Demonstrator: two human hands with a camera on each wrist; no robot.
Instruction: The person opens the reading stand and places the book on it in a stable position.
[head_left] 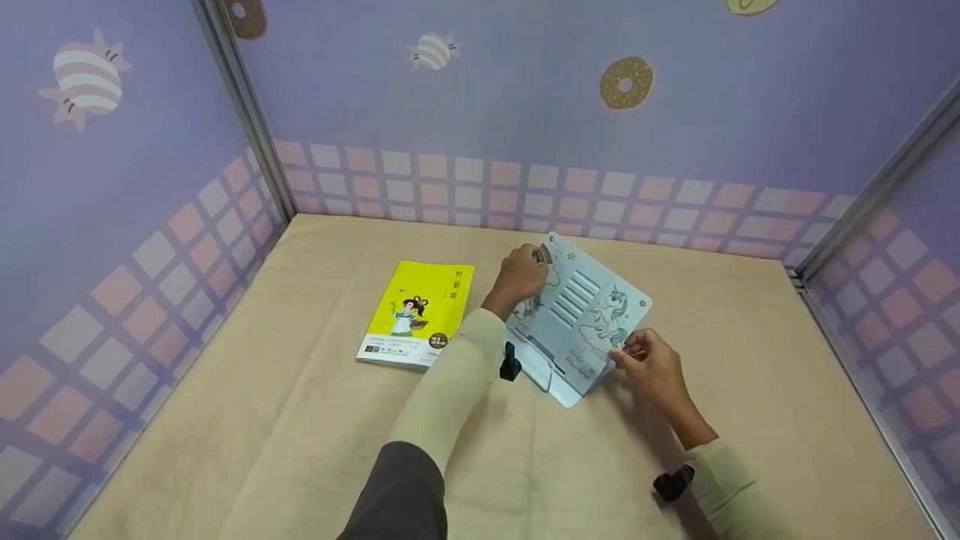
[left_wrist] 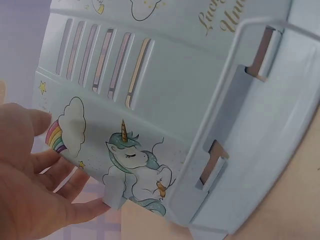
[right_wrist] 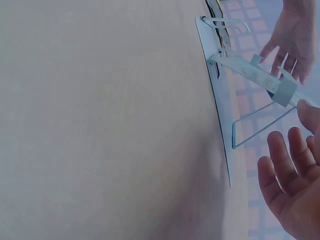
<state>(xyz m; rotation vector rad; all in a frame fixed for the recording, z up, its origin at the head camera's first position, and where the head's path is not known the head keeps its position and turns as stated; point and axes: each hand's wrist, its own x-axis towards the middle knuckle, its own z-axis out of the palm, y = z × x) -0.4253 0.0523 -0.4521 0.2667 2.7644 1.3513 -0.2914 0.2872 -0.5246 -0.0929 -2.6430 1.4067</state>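
A pale blue metal book stand [head_left: 577,330] with unicorn drawings and slots stands tilted on its base on the table. My left hand [head_left: 519,276] holds the panel's upper left edge; in the left wrist view the thumb and fingers of that hand [left_wrist: 30,185] lie at the edge beside a rainbow and cloud print. On the lower right edge, my right hand [head_left: 654,371] pinches the panel with thumb and fingertips. In the right wrist view the stand [right_wrist: 250,72] is seen side-on, its wire support and hinged arm showing behind the panel. Part of the left side is hidden by my left hand.
A yellow book [head_left: 442,300] lies flat to the left of the stand, its lower right corner covered by my left sleeve [head_left: 446,386]. The beige tabletop [head_left: 300,420] is bounded by purple patterned walls [head_left: 495,97] at the back and both sides.
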